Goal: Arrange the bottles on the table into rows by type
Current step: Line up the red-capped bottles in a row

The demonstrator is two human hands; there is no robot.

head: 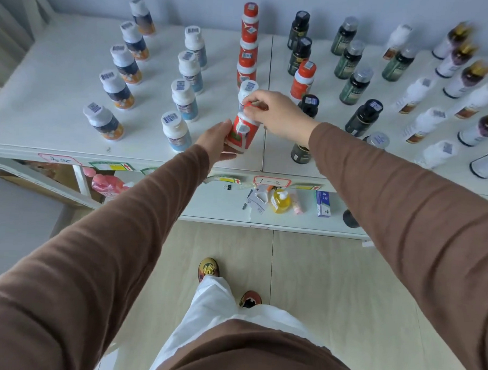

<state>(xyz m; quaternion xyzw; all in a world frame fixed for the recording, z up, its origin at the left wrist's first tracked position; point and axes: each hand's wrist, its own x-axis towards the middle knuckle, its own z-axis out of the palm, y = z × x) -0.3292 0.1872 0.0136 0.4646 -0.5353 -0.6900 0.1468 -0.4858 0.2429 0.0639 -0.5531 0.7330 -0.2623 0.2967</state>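
Note:
A red-and-white bottle [242, 134] is held tilted just above the front edge of the white table [60, 73]. My left hand [215, 143] cups its base and side. My right hand [276, 113] grips its cap from above. Behind it a row of red-and-white bottles [248, 45] runs toward the wall. One more red-capped bottle [302, 79] stands apart to the right, among dark bottles. Left of the held bottle stand a row of white-and-blue bottles [185, 98] and a row of dark-and-orange bottles [122, 65].
Dark green bottles [351, 61], black bottles [299, 44], white bottles [419, 119] and gold-capped bottles [465, 77] fill the table's right half. A black bottle [301, 153] stands under my right wrist. A lower shelf [222, 209] holds a yellow pump bottle [281, 202] and small boxes.

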